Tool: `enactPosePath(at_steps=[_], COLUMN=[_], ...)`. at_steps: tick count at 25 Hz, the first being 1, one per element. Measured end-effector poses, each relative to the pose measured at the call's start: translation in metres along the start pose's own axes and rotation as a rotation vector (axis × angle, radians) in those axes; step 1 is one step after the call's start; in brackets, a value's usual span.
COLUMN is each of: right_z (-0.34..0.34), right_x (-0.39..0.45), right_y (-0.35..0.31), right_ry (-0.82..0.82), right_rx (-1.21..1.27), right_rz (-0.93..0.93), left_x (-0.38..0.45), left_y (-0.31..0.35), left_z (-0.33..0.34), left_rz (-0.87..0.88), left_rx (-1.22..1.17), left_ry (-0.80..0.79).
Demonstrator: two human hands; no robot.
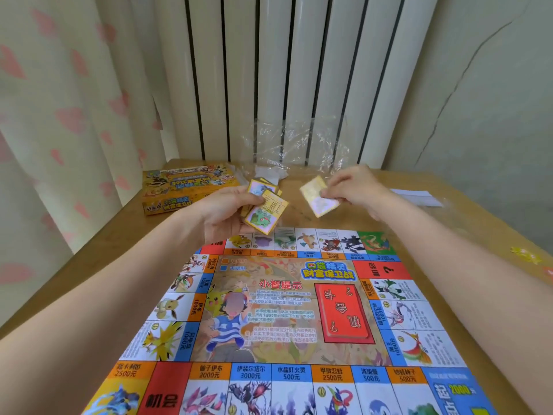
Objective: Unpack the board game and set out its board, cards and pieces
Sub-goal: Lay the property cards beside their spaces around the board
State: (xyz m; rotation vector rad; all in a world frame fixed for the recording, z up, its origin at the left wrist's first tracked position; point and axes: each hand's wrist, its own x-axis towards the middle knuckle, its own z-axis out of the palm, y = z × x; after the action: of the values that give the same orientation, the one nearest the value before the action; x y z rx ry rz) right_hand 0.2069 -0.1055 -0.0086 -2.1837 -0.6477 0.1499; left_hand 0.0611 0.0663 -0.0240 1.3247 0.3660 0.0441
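Your left hand (223, 212) is curled round a loose, fanned stack of small yellow-bordered picture cards (266, 205), thumb on top, held above the 12 o'clock edge of the colourful square paper game board (287, 319) that lies unfolded on the light wooden table (466, 223). Your right hand (356, 187) pinches a single shiny foil-faced card (319, 196) between thumb and fingertips, just off to the 3 o'clock side of the stack and apart from it.

The stack is the weak point. Its cards are already splayed at different angles, and only your thumb seems to pin them. If you loosen that grip while dealing off the next card, several could slide out together and scatter over the board or off the table edge at 9 o'clock.

The crumpled clear plastic wrapper (296, 145) lies at 12 o'clock, close behind both hands. A card put down there could slip under the film and be missed.

The board looks like thin paper with fold creases. Dragging a forearm across it may shift or buckle it.

The yellow printed cardboard game box (185, 187) rests at 10 o'clock, near the far left corner. I cannot tell whether pieces remain inside it, so check before pushing it aside.
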Motion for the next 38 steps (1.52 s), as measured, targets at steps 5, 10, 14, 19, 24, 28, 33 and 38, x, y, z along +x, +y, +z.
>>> enactPosePath(at_steps=[5,10,14,19,24,28,33,38], right_z=[0.020,0.033,0.038,0.030,0.016,0.010,-0.019,-0.046], right_x=[0.008,0.016,0.012,0.000,-0.036,-0.051,-0.062,-0.084], right_y=[0.037,0.037,0.034,0.015,-0.020,-0.027,-0.037,-0.036], right_ry=[0.093,0.102,0.135,0.162,-0.317,-0.347,-0.166,-0.067], right_rx=[0.068,-0.111,-0.222,-0.021,0.235,0.165,0.177,0.191], right_rz=[0.289,0.305,0.294,0.147,-0.019,-0.057,-0.079,-0.122], left_x=[0.010,0.012,0.015,0.013,-0.004,-0.026,-0.043,-0.059], left_y=[-0.007,-0.012,-0.016,-0.018,-0.016,-0.014,0.005,0.004], left_z=[-0.001,0.001,0.006,0.012,0.028,0.038,0.044,0.047], left_rz=[0.038,0.035,0.029,0.021,0.036,0.024,0.060,0.029], left_rx=[-0.010,-0.003,0.027,0.006,-0.006,-0.030,-0.100,-0.088], left_ry=[0.056,0.051,0.039,0.042,0.004,-0.088,-0.047,-0.054])
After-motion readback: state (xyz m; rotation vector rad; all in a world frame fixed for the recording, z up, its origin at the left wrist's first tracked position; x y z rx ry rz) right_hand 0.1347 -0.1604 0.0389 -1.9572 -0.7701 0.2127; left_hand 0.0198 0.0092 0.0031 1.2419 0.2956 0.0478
